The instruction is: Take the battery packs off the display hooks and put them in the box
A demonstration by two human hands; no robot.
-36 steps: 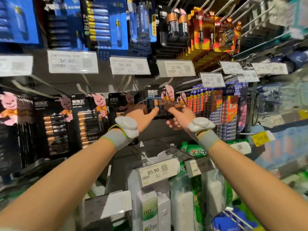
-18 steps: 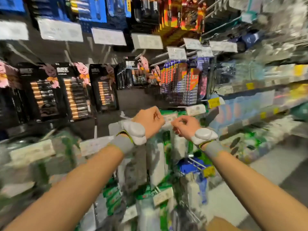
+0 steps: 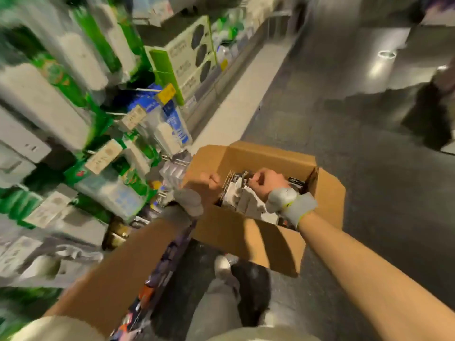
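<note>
An open brown cardboard box stands on the floor in front of me, flaps folded out. A stack of battery packs, dark cards with pale backs, sits in the box's mouth between my hands. My left hand curls around the stack's left end at the box's near-left corner. My right hand grips the top of the stack from the right, fingers curled. More dark packs lie deeper in the box behind my right wrist. The display hooks are out of view. The frame is blurred.
Shelves of green and white packaged goods with price tags fill the left side. Grey aisle floor spreads to the right. My leg and shoe are just below the box. A dark shape stands far right.
My view has swung down from the hooks to the floor. Both hands came down from the display with the battery packs and are now over the open box.
</note>
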